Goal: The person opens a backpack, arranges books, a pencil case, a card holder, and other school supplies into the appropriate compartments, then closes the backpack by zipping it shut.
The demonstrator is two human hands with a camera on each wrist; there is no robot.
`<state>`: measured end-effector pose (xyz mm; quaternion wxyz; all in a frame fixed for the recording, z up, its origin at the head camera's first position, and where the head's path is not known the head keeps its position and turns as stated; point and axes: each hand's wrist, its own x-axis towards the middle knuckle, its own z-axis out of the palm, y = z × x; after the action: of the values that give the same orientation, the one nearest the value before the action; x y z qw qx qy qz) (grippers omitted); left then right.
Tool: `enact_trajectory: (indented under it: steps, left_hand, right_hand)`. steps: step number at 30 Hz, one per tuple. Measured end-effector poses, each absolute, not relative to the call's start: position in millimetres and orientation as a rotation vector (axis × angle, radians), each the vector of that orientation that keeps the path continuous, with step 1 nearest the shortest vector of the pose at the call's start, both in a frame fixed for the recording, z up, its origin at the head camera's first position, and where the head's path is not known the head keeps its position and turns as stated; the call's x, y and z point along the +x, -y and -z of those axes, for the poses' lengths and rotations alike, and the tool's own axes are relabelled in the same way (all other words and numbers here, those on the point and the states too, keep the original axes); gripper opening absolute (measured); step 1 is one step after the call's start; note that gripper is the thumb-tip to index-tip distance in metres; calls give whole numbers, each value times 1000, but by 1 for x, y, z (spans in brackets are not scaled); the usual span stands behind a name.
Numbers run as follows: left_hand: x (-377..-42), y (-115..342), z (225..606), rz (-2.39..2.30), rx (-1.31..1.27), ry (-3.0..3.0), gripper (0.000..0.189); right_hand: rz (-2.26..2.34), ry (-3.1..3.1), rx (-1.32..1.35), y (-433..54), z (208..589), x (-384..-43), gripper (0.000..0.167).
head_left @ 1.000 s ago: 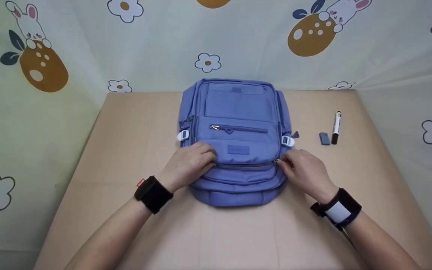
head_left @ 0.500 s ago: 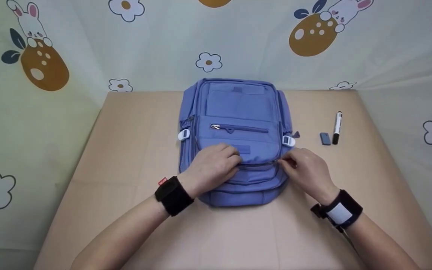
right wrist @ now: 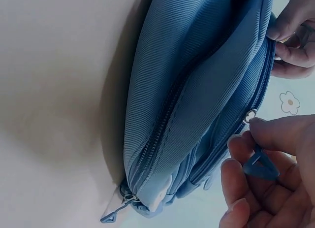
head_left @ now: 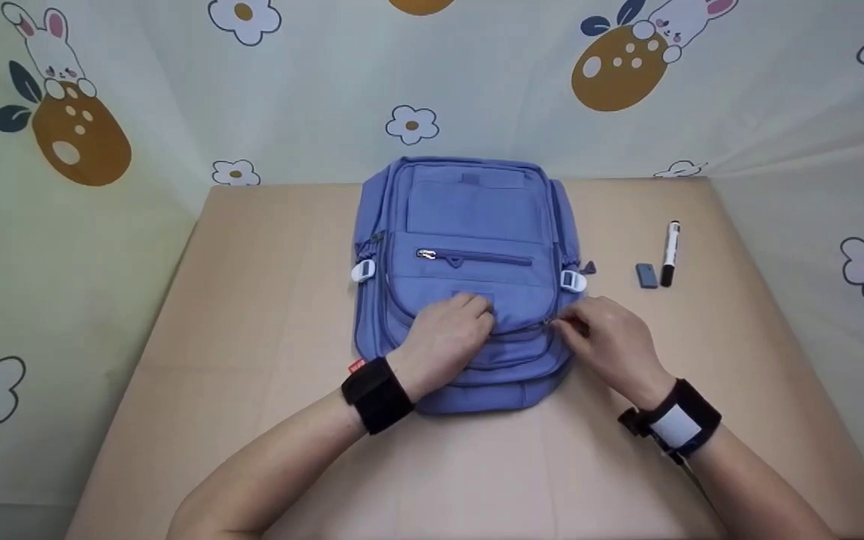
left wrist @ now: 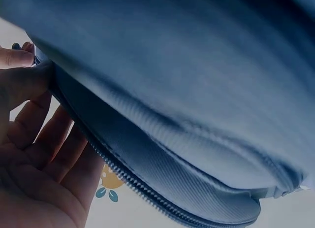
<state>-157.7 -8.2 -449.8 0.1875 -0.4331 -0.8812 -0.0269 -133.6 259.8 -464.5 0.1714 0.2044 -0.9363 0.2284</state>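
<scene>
A blue backpack [head_left: 477, 210] lies on its back in the head view, its front pocket unzipped along the lower curve. My right hand [head_left: 606, 341] pinches the zipper pull [right wrist: 261, 166] between thumb and fingers at the right end of that opening; the metal slider [right wrist: 250, 116] sits just by the thumb tip. My left hand [head_left: 451, 337] holds the pocket's zippered edge [left wrist: 128, 179] near the middle, thumb on the inner side and fingers beneath. Both hands show in the right wrist view, the left one [right wrist: 298, 41] farther up the zipper.
A grey-blue eraser-like block [head_left: 646, 275] and a white marker [head_left: 670, 253] with a black cap lie right of the backpack on the tan tabletop [head_left: 274, 300]. A patterned curtain [head_left: 327, 90] stands behind and at both sides.
My left hand has moved right along the pocket's edge, from its left side to near the middle. My right hand stays at the zipper pull.
</scene>
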Motion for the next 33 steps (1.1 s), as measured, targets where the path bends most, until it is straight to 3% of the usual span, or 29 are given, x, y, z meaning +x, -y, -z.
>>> enact_trajectory:
  steps: [22,33]
  left_hand:
    - [-155,9,451,48,-1243,2523,15]
    - [-156,9,450,108,-1219,2524,13]
  right_hand:
    - [-572,2683,490,-281,471,-186,10]
    - [-605,2663,558,-284,471,-192,8]
